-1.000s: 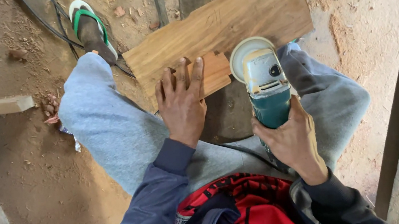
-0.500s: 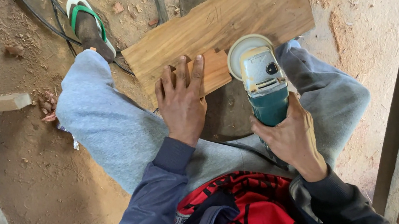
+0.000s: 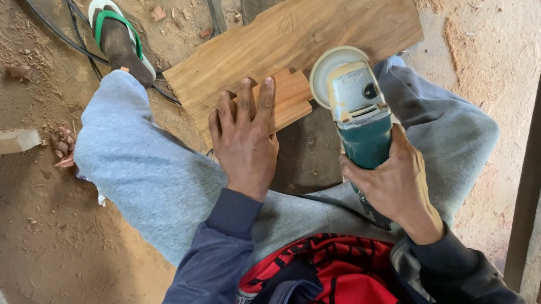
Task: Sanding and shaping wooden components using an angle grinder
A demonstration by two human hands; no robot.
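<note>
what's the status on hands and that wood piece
Left hand flat on small wood piece, pinning it to the plank. Right hand grips angle grinder, disc at the piece's edge. Cord trails across lap.

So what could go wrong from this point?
The left hand presses flat on the small wood block, its fingertips close to the grinder disc, so a slip could cut them. The right hand alone holds the grinder, so a kickback may be hard to control. The power cord lies across the lap and might snag.
</note>
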